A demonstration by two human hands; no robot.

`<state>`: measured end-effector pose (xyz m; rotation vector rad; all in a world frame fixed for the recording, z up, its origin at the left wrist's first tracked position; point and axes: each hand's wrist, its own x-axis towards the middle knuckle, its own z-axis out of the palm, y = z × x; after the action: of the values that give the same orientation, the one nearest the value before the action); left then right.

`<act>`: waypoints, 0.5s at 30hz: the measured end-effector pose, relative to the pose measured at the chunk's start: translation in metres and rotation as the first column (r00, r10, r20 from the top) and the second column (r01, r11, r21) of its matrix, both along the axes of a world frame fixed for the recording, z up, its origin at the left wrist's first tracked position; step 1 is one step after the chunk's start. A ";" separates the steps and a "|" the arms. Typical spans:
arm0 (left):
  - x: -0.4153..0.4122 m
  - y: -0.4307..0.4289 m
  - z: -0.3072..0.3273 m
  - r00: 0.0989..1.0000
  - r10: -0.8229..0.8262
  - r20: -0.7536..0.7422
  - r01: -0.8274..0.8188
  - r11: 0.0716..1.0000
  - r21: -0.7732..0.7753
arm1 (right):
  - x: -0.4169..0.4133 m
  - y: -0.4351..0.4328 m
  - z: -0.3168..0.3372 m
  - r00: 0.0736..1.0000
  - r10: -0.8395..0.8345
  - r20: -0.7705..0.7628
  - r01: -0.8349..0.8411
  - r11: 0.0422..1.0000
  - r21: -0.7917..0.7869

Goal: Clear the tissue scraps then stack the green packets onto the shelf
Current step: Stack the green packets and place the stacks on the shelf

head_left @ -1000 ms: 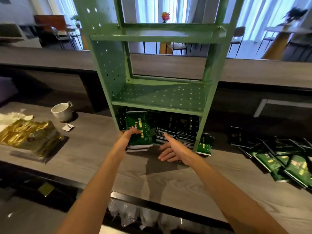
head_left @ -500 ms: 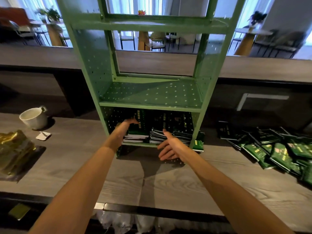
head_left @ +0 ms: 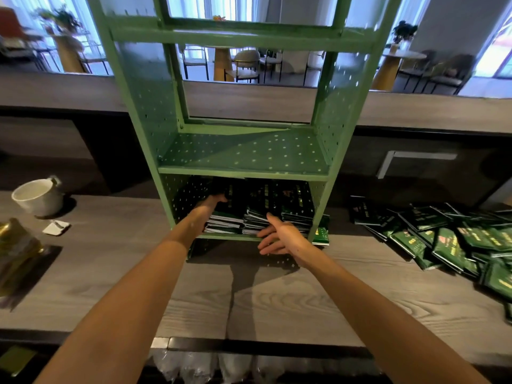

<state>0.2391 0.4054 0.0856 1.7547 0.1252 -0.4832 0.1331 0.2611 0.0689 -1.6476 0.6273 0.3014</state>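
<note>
You could read no text anywhere in this view. The loose green packets [head_left: 443, 239] on the bench [head_left: 277, 300] at your right carried columns of yellow print, some with a reddish mark, but the characters were too small and blurred to make out. The stacked packets [head_left: 293, 200] in the bottom compartment of the shelf [head_left: 243, 170] showed the same yellow marks, also unreadable. The single packet [head_left: 321, 235] beside the shelf's right post bore a yellowish label, and that was illegible as well.
</note>
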 end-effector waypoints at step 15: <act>-0.010 0.013 -0.007 0.996 0.090 0.012 -0.089 0.995 -0.049 | -0.010 0.002 0.003 0.997 -0.003 0.076 0.002 1.000 0.009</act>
<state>0.2290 0.4182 0.0787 1.6966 0.1802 -0.4057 0.1227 0.2627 0.0720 -1.6422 0.5694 0.2380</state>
